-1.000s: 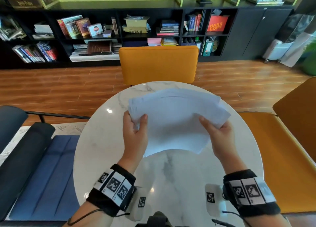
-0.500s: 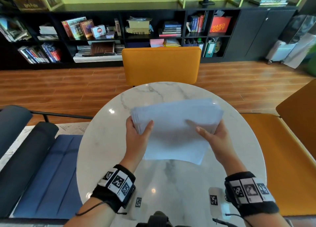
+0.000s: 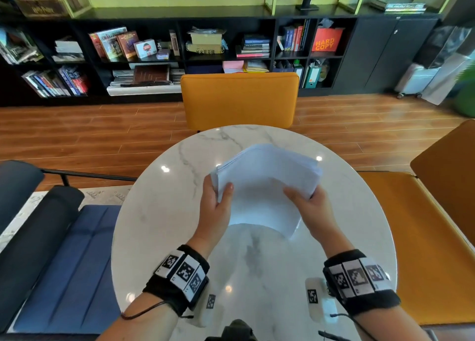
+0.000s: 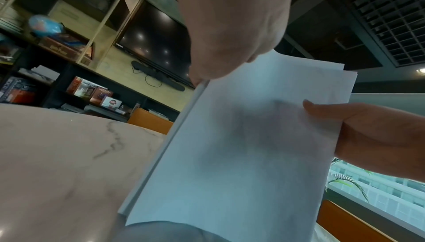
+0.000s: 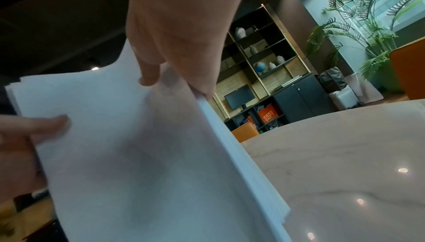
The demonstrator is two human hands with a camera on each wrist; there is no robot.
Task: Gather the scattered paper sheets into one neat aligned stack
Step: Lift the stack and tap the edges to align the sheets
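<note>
white paper, the whole bundle of paper sheets [image 3: 267, 186], is held tilted over the middle of the marble desk [image 3: 159, 225], its near lower edge at or just above the top; contact cannot be told. the left hand [image 3: 216, 209] pinches the left side edge, thumb on the near face and the other fingers behind, out of sight. the right hand [image 3: 312, 207] pinches the right side the same way. so the fingers of both hands are clamped on the stack, one at each side, and neither hand is nearer than the other. the stack's long axis seems to run up and away from the person, leaning toward the far chair [image 3: 239, 99].

the coming move, as i judge it, turns on the lower edge lying straight below the fingers: loosening the pinch and tapping that edge down on the desk would let the sheets settle level.

the head view shows the top corners fanned and the stack's tilt. the left wrist view shows one sheet standing out past the others at the top corner. the right wrist view shows the right edge stepped, sheets splayed near the bottom, which the head view hides.
</note>
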